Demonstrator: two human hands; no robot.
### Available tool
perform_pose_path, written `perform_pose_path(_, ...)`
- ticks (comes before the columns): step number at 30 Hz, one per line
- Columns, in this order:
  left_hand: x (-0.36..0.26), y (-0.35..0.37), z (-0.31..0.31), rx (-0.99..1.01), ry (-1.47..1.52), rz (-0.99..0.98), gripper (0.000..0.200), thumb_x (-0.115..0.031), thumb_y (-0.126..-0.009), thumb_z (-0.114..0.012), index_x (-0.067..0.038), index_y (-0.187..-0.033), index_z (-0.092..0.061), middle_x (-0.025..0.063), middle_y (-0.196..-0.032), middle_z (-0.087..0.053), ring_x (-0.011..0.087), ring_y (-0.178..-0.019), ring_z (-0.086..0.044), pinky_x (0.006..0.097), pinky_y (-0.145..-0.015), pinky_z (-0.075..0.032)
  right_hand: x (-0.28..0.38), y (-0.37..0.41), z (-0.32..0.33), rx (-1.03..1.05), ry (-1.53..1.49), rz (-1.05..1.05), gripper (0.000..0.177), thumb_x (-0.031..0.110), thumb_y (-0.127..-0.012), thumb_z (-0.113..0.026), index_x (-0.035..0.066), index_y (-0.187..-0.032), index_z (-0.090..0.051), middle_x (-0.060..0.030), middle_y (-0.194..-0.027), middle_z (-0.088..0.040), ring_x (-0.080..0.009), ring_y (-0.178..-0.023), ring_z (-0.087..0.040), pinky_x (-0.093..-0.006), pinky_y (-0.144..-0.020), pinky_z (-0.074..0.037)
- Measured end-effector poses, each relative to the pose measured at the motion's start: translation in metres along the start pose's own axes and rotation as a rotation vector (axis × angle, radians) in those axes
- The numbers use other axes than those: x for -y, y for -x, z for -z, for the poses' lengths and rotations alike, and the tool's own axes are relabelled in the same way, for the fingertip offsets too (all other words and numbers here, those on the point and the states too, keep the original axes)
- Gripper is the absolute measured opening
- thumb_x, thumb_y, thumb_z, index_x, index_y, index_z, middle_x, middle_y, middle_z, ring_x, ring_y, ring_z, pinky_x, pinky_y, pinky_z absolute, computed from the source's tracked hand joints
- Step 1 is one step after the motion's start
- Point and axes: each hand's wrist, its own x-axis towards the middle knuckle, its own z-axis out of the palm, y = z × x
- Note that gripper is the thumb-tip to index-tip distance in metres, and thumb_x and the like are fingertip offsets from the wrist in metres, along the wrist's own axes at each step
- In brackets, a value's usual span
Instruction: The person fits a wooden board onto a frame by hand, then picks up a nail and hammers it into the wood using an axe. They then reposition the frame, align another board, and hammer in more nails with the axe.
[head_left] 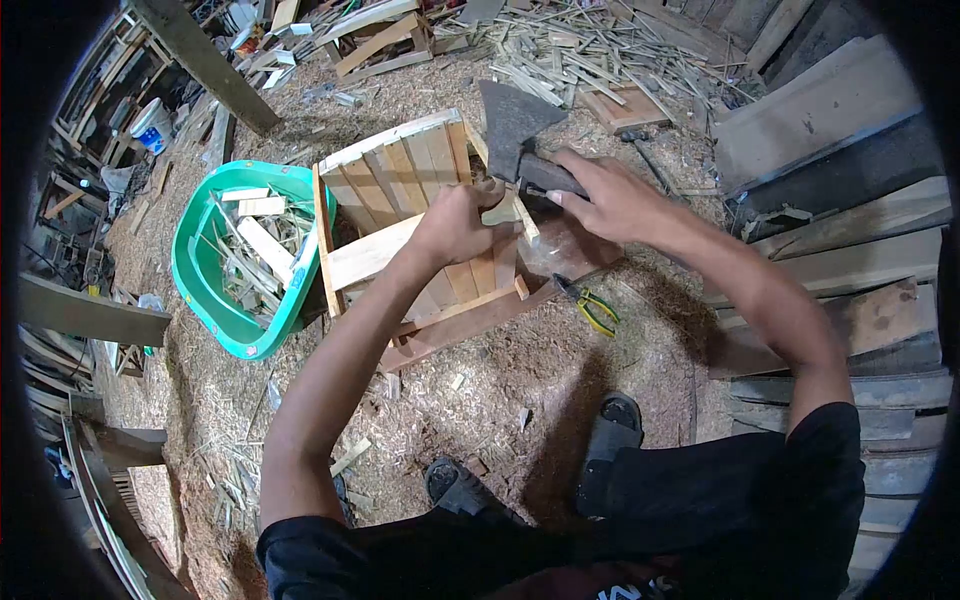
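Observation:
My right hand (605,195) is wrapped round the handle of a hatchet (518,120), near its dark, broad head, which is raised over the right end of a slatted wooden crate (400,170). My left hand (458,228) is curled closed over the crate, close to its right end; whatever its fingers pinch is too small or hidden to make out. A narrow wood strip (526,218) stands between the two hands. Under the crate lies a brown board (470,325). Pliers with yellow and black handles (597,308) rest just right of the board.
To the crate's left stands a green plastic tub (205,300) of wood offcuts. Scrap sticks (590,65) are heaped at the back, beside a small wooden frame (380,45). Planks (840,270) line the right side. A post (205,65) rises at upper left. Sawdust covers the floor.

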Motion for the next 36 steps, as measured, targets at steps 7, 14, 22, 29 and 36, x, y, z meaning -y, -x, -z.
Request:
perform_pose_path(7, -0.001, -0.001, 0.003, 0.093, -0.079, 0.044, 0.063, -0.036, -0.077, -0.082, 0.007, -0.121, -0.065, 0.03, -0.101, -0.069, 0.0372, -0.091, -0.071, 0.0413, -0.082, -0.055, -0.002, 0.002, -0.008, -0.047, -0.032, 0.059, 0.034, 0.015, -0.097, -0.059, 0.001, -0.124, -0.046, -0.0298, -0.09, -0.066, -0.0471, -0.088, -0.067, -0.0528, -0.078, -0.051)
perform_pose_path(14, -0.006, -0.002, 0.006, 0.136, -0.076, 0.1, 0.062, -0.036, -0.077, -0.082, 0.007, -0.119, -0.066, 0.0301, -0.104, -0.068, 0.0381, -0.096, -0.071, 0.0419, -0.085, -0.055, 0.001, 0.001, -0.004, -0.114, -0.029, 0.092, 0.034, 0.016, -0.096, -0.059, 0.002, -0.124, -0.047, -0.0302, -0.087, -0.066, -0.0497, -0.084, -0.066, -0.0537, -0.075, -0.051)
perform_pose_path(22, -0.004, -0.002, 0.007, 0.138, -0.084, 0.101, 0.062, -0.037, -0.076, -0.082, 0.006, -0.118, -0.067, 0.0299, -0.102, -0.069, 0.0384, -0.095, -0.071, 0.0419, -0.085, -0.054, 0.002, -0.003, 0.001, -0.101, -0.036, 0.092, 0.037, 0.017, -0.097, -0.059, 0.002, -0.129, -0.046, -0.0299, -0.089, -0.067, -0.0469, -0.084, -0.068, -0.0531, -0.077, -0.052)
perform_pose_path(29, 0.003, 0.0, 0.001, 0.089, -0.161, 0.019, 0.064, -0.032, -0.078, -0.082, 0.006, -0.125, -0.064, 0.0284, -0.101, -0.07, 0.0273, -0.086, -0.074, 0.0369, -0.078, -0.054, 0.004, 0.001, 0.001, 0.009, 0.012, 0.017, 0.036, 0.018, -0.097, -0.059, 0.001, -0.127, -0.046, -0.0279, -0.091, -0.068, -0.0457, -0.088, -0.068, -0.0532, -0.077, -0.051)
perform_pose_path(36, -0.008, -0.003, 0.008, 0.189, -0.125, 0.143, 0.065, -0.032, -0.077, -0.083, 0.006, -0.126, -0.063, 0.0278, -0.111, -0.069, 0.0295, -0.089, -0.074, 0.0377, -0.081, -0.055, 0.007, 0.002, -0.004, -0.052, -0.007, 0.027, 0.033, 0.017, -0.097, -0.06, 0.001, -0.123, -0.047, -0.0289, -0.091, -0.067, -0.0465, -0.087, -0.068, -0.0533, -0.075, -0.051)
